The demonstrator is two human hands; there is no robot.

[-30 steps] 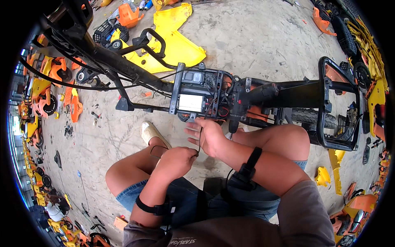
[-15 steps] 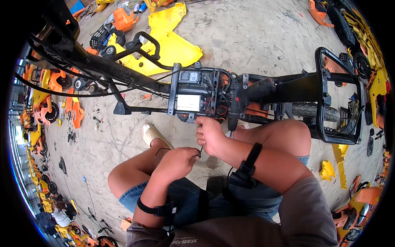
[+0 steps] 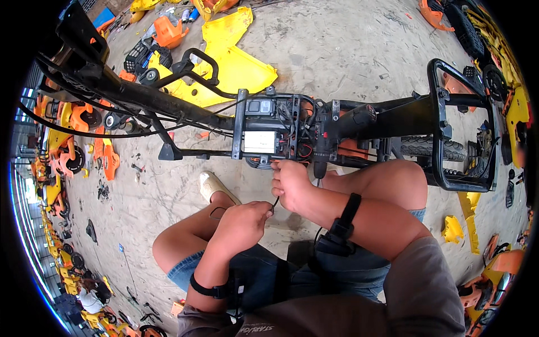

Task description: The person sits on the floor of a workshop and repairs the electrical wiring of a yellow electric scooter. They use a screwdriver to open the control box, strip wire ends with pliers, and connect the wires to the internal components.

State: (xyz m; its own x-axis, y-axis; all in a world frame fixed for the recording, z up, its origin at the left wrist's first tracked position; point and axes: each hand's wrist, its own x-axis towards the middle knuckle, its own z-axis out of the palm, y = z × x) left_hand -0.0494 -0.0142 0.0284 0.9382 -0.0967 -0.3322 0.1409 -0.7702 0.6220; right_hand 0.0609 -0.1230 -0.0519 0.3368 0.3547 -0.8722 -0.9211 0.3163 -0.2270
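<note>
A thin black cable [image 3: 275, 203] runs between my two hands, over the floor just in front of the frame. My left hand [image 3: 242, 224] pinches it at the lower end. Up beside the frame's near edge, my right hand [image 3: 292, 182] is closed around the same cable; its fingertips are partly hidden. Beyond them lies the stripped black frame [image 3: 191, 109] of a two-wheeler. In its middle bay sit a white-labelled box [image 3: 260, 142], a grey module [image 3: 261, 106] and tangled wires [image 3: 300, 121]. A black power drill [image 3: 353, 123] rests across the frame, chuck toward me.
Yellow body panels [image 3: 238, 67] lie on the concrete beyond the frame, near an orange part [image 3: 169, 32] and a black crate [image 3: 136, 54]. The rear rack loop [image 3: 435, 123] juts out at right. Piles of orange and yellow parts line both sides.
My hands have shifted slightly, the left a little rightward, and more cable shows between them. The view has tilted slightly. The frame and drill stay in place.
</note>
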